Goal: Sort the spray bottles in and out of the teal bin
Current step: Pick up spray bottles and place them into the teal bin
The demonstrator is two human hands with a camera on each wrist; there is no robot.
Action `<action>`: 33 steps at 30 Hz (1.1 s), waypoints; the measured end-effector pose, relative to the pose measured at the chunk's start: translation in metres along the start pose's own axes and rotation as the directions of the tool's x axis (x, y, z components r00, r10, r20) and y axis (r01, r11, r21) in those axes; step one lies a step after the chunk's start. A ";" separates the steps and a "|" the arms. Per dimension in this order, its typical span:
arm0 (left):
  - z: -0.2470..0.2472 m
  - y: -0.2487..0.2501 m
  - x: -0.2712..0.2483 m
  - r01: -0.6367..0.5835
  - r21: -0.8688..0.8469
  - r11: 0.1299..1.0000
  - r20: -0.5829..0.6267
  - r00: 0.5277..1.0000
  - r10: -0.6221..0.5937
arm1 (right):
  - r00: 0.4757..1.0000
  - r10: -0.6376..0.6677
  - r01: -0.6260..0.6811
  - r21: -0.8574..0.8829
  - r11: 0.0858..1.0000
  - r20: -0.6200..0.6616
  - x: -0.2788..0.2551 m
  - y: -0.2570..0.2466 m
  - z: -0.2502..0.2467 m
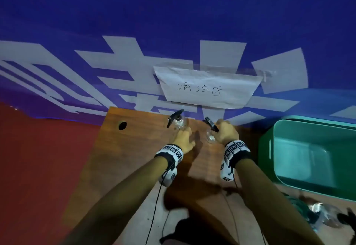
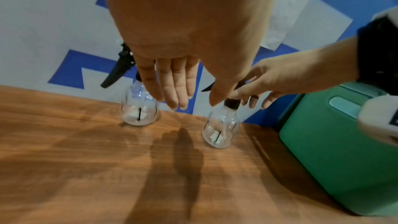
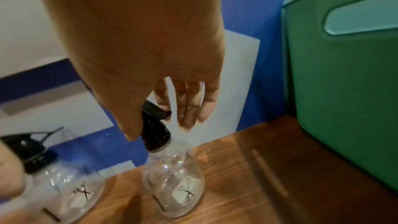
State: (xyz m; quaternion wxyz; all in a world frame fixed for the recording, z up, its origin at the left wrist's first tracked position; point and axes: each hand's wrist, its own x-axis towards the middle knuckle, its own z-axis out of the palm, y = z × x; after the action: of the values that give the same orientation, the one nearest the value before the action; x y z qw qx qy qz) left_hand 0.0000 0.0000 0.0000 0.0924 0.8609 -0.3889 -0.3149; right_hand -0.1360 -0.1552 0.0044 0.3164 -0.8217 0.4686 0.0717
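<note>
Two clear spray bottles with black trigger heads stand upright at the back of the wooden table. My left hand hovers with straight fingers just in front of the left bottle, holding nothing. My right hand grips the black head of the right bottle between thumb and fingers; the bottle's base rests on the table. The teal bin stands to the right, and its visible inside holds nothing.
A blue banner wall with a taped paper sign rises directly behind the bottles. The table has a cable hole at the back left. Another clear bottle lies at the near right, in front of the bin.
</note>
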 end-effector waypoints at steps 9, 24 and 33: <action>0.029 0.026 0.012 0.046 -0.127 0.991 0.133 0.991 -0.029 | 0.984 -0.167 0.175 -0.185 0.967 0.055 -0.004 0.012 -0.003; 0.067 0.014 0.016 0.051 -0.232 0.971 0.103 0.994 -0.027 | 0.910 -0.331 0.392 -0.257 0.883 0.248 -0.025 -0.004 0.017; 0.059 0.015 0.004 0.045 -0.065 0.997 0.056 0.998 -0.042 | 0.873 -0.405 0.471 -0.255 0.845 0.270 -0.027 -0.017 0.023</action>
State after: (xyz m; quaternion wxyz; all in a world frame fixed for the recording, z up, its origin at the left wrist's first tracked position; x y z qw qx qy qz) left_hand -0.0437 -0.0085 -0.0422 0.1035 0.8567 -0.3617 -0.3529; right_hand -0.1331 -0.1161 0.0047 0.2369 -0.9347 0.2149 0.1549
